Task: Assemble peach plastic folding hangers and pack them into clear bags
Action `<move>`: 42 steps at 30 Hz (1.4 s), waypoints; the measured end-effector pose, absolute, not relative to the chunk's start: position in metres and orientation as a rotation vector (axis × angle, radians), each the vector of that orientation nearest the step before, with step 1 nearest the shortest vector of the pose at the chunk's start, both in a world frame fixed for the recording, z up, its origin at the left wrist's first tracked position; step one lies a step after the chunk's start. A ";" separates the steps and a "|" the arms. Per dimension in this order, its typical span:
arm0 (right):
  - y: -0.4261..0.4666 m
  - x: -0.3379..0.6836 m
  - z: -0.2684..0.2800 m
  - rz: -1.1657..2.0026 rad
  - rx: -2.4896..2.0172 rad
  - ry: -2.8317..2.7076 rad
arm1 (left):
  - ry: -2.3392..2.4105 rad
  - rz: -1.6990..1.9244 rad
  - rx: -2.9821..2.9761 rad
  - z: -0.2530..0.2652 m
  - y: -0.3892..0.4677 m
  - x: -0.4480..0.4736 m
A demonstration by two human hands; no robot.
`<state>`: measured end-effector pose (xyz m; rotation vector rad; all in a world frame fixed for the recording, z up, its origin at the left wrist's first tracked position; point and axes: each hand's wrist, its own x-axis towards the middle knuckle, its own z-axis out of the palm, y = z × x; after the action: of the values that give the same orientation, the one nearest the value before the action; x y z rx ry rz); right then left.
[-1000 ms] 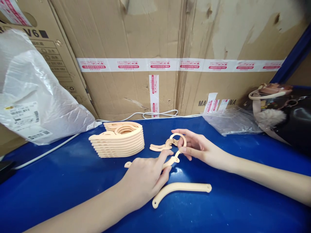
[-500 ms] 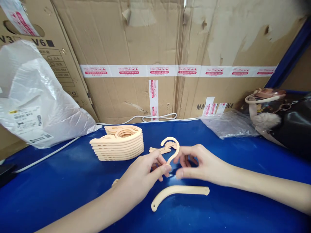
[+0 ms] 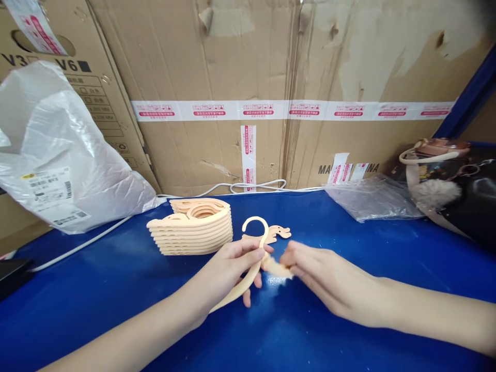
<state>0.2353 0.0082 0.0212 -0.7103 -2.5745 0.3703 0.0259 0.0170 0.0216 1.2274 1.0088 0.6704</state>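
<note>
My left hand [image 3: 240,263] pinches a cream plastic clothes hanger [image 3: 236,295] near the base of its hook. The hook curves up above the fingers, and a curved arm runs down to the left, partly behind the hand. On the right, my right hand [image 3: 329,276] has its fingertips closed on a short-looking cream piece [image 3: 279,268], blurred, which meets the hanger by the left fingers. Whether the two are joined I cannot tell. Just behind the hanger, a flat animal-shaped cream piece [image 3: 282,232] lies on the blue table [image 3: 294,336].
A stack of folded cream hangers [image 3: 191,235] stands behind my left hand. A white plastic parcel [image 3: 73,155] leans at the left, near a dark object [image 3: 13,276]. White cable [image 3: 217,188] runs before the cardboard [image 3: 217,62]. Clear plastic [image 3: 372,199] and a black bag [image 3: 478,206] are at right.
The loose curved arm has gone from the table in front. My right hand has closed on a cream piece beside the hanger. The hook in my left hand has turned to face left.
</note>
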 end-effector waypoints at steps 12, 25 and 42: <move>0.026 0.243 0.013 -0.089 -0.852 -2.609 | 1.006 0.661 1.120 0.025 0.012 0.023; 0.019 0.243 0.014 -0.145 -0.887 -2.542 | 0.872 0.582 1.104 0.013 0.018 0.020; 0.010 0.237 0.020 0.122 -1.057 -2.508 | 1.021 0.579 1.312 0.021 0.011 0.028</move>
<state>0.2370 0.0103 0.0204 -1.0569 -2.5081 0.1217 0.0276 0.0107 0.0209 1.3120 1.0215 0.5789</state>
